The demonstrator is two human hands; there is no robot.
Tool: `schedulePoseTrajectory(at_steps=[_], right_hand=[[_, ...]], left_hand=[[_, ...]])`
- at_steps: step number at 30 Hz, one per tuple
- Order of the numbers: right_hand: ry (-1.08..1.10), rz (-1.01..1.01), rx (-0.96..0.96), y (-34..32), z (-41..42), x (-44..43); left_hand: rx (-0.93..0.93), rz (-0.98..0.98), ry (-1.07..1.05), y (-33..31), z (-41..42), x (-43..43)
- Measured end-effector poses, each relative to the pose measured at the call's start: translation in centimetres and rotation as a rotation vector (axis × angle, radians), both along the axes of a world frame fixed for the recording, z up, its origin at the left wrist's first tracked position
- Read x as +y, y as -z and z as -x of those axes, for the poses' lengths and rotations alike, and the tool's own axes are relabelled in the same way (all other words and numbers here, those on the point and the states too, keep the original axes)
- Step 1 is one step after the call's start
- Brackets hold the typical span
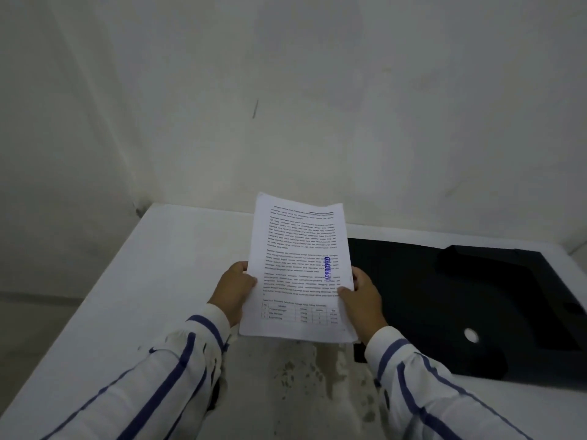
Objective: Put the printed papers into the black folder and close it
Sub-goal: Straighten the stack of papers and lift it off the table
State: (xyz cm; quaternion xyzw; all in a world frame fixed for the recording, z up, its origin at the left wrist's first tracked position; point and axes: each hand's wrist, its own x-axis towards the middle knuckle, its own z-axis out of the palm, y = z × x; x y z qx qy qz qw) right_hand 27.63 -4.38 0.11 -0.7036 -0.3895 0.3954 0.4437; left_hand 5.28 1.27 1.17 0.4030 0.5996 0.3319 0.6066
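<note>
A stack of printed papers [300, 268], white with black text and a blue "APPROVED" stamp, is held up above the white table [133, 281]. My left hand [233, 289] grips its left edge and my right hand [362, 298] grips its right edge. The black folder [444, 300] lies open and flat on the table to the right of the papers. An inner pocket flap and a small round hole [470, 335] show on it. The papers hide the folder's left edge.
White walls meet in a corner behind the table, close to its far edge. The table's left edge runs diagonally toward the lower left. Pale stains mark the table surface [301, 376] below the papers.
</note>
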Motion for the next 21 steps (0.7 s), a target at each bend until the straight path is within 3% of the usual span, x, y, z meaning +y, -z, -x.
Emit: schedulePoseTrajectory(at_steps=[10,21], right_hand=[[0.134,-0.008,-0.048,-0.5,-12.5,-5.0],[0.153,0.086,-0.143,1.7,-22.8,-8.0]], left_hand=[[0.013,-0.02,0.131,-0.2,-13.7,-2.6],[0.095,0.073,0.122,3.3,-25.7,-4.6]])
